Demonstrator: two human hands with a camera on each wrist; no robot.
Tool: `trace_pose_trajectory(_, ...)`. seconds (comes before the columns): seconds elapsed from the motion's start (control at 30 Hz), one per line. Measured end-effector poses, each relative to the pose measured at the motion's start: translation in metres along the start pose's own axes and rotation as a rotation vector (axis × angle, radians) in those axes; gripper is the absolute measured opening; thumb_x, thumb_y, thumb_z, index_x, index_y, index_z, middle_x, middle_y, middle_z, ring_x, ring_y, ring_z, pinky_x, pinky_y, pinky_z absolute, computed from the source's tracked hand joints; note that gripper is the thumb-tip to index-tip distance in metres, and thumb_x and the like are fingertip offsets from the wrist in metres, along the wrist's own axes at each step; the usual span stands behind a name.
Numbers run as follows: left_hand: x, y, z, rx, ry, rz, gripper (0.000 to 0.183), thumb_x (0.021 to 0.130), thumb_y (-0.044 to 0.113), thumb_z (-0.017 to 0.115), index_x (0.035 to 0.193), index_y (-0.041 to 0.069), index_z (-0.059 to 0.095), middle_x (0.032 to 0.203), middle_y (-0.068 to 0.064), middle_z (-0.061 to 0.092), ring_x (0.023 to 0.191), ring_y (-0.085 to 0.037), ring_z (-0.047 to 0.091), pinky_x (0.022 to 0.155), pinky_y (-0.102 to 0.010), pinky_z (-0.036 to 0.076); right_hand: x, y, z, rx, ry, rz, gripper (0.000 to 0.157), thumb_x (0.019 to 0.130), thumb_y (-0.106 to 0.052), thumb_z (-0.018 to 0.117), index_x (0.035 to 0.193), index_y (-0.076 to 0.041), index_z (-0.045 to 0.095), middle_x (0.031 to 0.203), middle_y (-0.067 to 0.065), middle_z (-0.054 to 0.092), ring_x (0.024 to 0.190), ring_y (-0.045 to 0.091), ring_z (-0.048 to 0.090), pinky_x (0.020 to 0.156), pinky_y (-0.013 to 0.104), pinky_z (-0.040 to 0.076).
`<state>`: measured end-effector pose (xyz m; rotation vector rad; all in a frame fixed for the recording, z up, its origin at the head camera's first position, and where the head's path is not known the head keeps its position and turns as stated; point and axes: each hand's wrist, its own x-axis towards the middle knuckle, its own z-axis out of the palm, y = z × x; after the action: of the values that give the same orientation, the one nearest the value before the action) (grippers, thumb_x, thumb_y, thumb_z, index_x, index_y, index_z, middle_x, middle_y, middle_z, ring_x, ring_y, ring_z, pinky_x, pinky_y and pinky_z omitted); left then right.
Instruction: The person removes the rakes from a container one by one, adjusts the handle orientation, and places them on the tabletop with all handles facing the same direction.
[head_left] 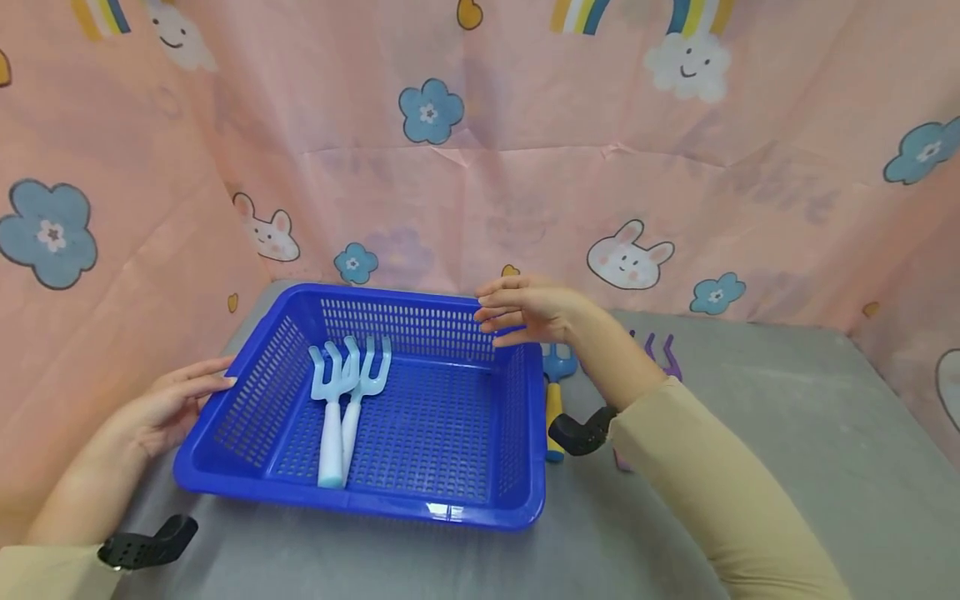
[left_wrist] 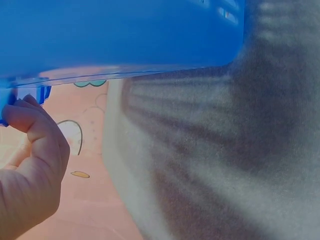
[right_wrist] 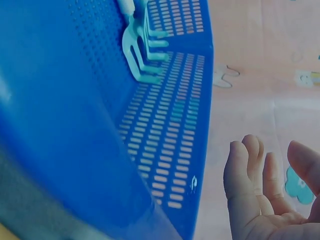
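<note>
A blue plastic basket (head_left: pixel 480 512) with slotted walls stands on the grey table. Two pale-blue garden hand forks lie crossed in its left half, one fork (head_left: pixel 331 442) over the other fork (head_left: pixel 375 379), both with whitish handles. At the basket's left rim my left hand (head_left: pixel 172 404) grips the edge; the left wrist view shows its curled fingers (left_wrist: pixel 37 125) at the rim. My right hand (head_left: pixel 532 308) hovers by the far right corner. Seen from the right wrist, its fingers (right_wrist: pixel 237 170) are spread, apart from the basket, holding nothing.
Right of the basket lies a blue hand fork with a yellow handle (head_left: pixel 554 408). Purple fork tines (head_left: pixel 667 354) show beyond my right forearm, which hides the rest. The grey table (head_left: pixel 780 417) extends right, and a pink printed curtain (head_left: pixel 510 200) hangs behind.
</note>
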<state>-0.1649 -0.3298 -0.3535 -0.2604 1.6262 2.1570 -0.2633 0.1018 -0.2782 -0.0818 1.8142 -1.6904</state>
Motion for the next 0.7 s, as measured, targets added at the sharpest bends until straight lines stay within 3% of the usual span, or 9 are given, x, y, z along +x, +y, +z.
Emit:
trace_pose_trajectory(0.2, 0.001, 0.000, 0.000, -0.025, -0.014, 0.004, 0.030, 0.095, 0.006, 0.052, 0.091, 0.026, 0.073, 0.089, 0.001, 0.069, 0.079, -0.014, 0.066, 0.069, -0.030, 0.056, 0.005, -0.001, 0.009, 0.021, -0.023, 0.009, 0.038, 0.094, -0.007, 0.052, 0.130, -0.001, 0.043, 0.099, 0.010, 0.062, 0.086, 0.020, 0.061, 0.085, 0.043, 0.050)
trace_pose_trajectory(0.5, 0.001, 0.004, 0.003, -0.026, -0.016, 0.001, 0.030, 0.094, 0.005, 0.052, 0.092, 0.026, 0.073, 0.089, 0.000, 0.069, 0.078, -0.014, 0.066, 0.068, -0.030, 0.056, 0.012, 0.000, 0.024, 0.047, -0.050, 0.018, 0.035, 0.094, -0.006, 0.053, 0.127, 0.000, 0.046, 0.091, 0.007, 0.063, 0.080, 0.019, 0.062, 0.078, 0.039, 0.053)
trace_pose_trajectory(0.7, 0.001, 0.004, 0.004, -0.035, -0.019, -0.009, 0.029, 0.095, 0.006, 0.052, 0.092, 0.026, 0.073, 0.089, 0.000, 0.069, 0.079, -0.015, 0.067, 0.069, -0.031, 0.056, 0.017, 0.000, 0.036, 0.032, -0.068, 0.034, 0.037, 0.094, -0.007, 0.053, 0.130, -0.001, 0.046, 0.096, 0.009, 0.062, 0.081, 0.019, 0.062, 0.078, 0.039, 0.053)
